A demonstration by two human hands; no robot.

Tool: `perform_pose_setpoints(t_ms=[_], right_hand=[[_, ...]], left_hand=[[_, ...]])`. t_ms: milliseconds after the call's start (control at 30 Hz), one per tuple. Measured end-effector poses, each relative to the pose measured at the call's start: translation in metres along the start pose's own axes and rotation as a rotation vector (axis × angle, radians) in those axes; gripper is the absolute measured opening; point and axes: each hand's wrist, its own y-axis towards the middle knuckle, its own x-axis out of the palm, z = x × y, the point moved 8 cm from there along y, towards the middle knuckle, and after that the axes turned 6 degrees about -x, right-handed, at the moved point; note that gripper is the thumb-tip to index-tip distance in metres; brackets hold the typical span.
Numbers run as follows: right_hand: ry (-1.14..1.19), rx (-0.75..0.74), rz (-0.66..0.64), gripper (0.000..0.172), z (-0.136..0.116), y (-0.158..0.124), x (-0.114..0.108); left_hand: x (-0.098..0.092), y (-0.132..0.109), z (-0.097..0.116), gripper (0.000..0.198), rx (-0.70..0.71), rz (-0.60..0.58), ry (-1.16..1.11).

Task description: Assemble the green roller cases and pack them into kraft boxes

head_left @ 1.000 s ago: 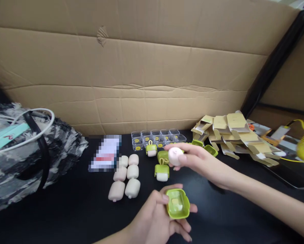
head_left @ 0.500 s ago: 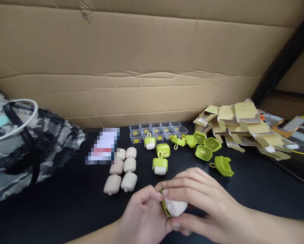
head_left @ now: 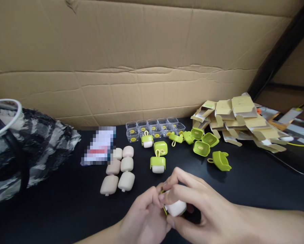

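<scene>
In front of me, my left hand (head_left: pixel 148 217) cups a lime-green cover, of which only a thin rim (head_left: pixel 163 203) shows between the fingers. My right hand (head_left: pixel 200 203) pinches a pale, rounded-square block (head_left: pixel 176 208) from above and below, against that cover. Fingers hide how deep the block sits. Beyond my hands stands a green cover with a white block inside and a loop on top (head_left: pixel 158 164). A similar filled cover (head_left: pixel 147 140) and a green case (head_left: pixel 160 148) are behind it.
Several pale blocks (head_left: pixel 126 181) lie in two columns at left, by a blurred flat packet (head_left: pixel 99 145). Clear plastic boxes (head_left: pixel 133 136) line the back. Green covers (head_left: pixel 202 148) lie right, before folded cartons (head_left: pixel 243 108). A shaggy black-and-white bag (head_left: pixel 47 142) stands left.
The view has shifted slightly. My right fingers have bent more around the pale block, and less of the green cover shows at its left edge.
</scene>
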Motion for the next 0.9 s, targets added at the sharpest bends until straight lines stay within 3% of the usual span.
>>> perform_pose_setpoints(t_ms=[200,367,467,767,900], right_hand=[[0.050,-0.022,0.039,0.039,0.000,0.002,-0.001],[0.173,-0.030,0.176,0.045,-0.002,0.001,-0.005],[0.174,-0.020,0.191,0.044,0.001,0.001,-0.004],[0.201,0.025,0.076,0.036,0.011,0.000,-0.002],[0.075,0.045,-0.089,0.054,0.008,0.003,-0.004]], left_hand=[[-0.001,-0.004,0.003,0.007,0.014,0.070,0.055],[0.003,-0.003,0.003,0.012,0.039,0.052,0.094],[0.004,-0.003,0.002,0.009,0.028,0.048,0.118],[0.012,-0.001,0.004,0.022,0.006,-0.030,0.110],[0.012,0.000,0.006,0.028,0.007,-0.128,0.093]])
